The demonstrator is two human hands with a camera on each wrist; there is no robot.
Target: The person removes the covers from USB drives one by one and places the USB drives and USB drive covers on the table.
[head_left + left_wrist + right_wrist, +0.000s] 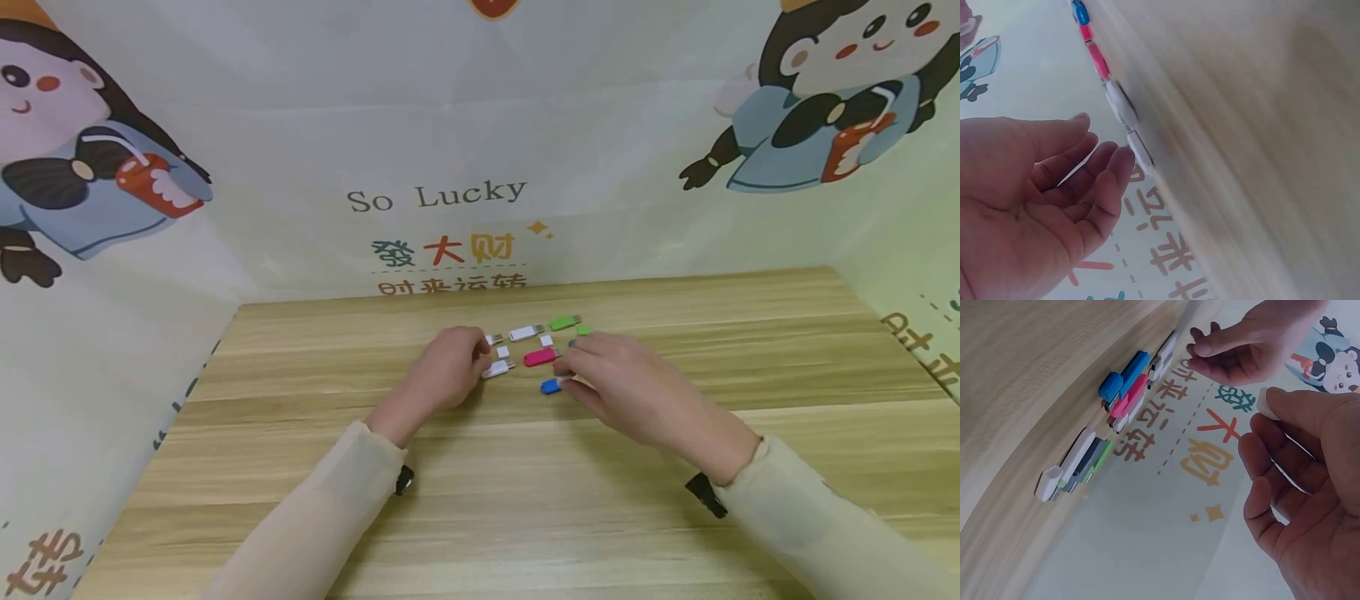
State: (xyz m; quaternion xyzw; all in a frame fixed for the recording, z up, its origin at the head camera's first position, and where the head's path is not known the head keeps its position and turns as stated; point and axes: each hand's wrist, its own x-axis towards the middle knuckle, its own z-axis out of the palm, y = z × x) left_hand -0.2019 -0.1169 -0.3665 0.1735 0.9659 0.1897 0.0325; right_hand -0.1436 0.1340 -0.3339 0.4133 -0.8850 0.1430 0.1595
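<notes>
My right hand [626, 375] is over the right side of a group of USB sticks. In the right wrist view its thumb and forefinger pinch a small white cap [1266, 405]. A blue USB stick [551, 386] and a pink USB stick [540, 357] lie just left of those fingers. My left hand [450, 362] hovers at the group's left side, its fingers loosely bent with nothing between them in the left wrist view. Closest to it are a white USB stick [497, 368] and a loose white cap [503, 352]. Another white stick is partly hidden behind its fingers.
Farther back on the wooden table [480, 500] lie a larger white USB stick [525, 332] and a green USB stick [565, 322]. Another white cap [546, 341] and a green cap [583, 331] lie among them. A printed cloth wall [600, 208] stands along the table's back edge.
</notes>
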